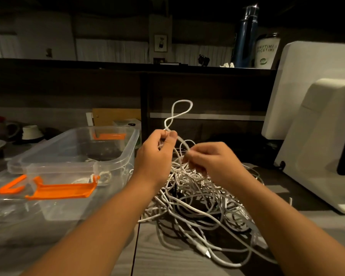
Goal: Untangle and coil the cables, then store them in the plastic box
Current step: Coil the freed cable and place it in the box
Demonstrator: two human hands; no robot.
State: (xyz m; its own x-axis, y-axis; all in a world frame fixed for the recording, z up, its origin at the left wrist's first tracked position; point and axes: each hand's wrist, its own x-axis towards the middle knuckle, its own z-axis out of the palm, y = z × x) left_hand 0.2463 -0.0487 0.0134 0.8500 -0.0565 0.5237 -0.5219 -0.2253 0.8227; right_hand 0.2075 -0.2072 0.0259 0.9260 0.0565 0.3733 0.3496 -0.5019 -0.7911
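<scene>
Head view is showing the cables (197, 196) lying in a white tangle at lower centre of the frame, on the table (167, 259). They are looking light, thin and limp, and likely to snag, so hard pulling is probably risking tighter knots. A plug (207, 253) or a free strand near a crossing seems the best hold. One loop (182, 110) is standing up above the left hand (157, 154), which is pinching it between thumb and curled fingers. The right hand (211, 160), just beside, is pinching a strand with curled fingertips. The box (127, 140) is sitting open at centre left, near the pile, seemingly with some white cable inside.
</scene>
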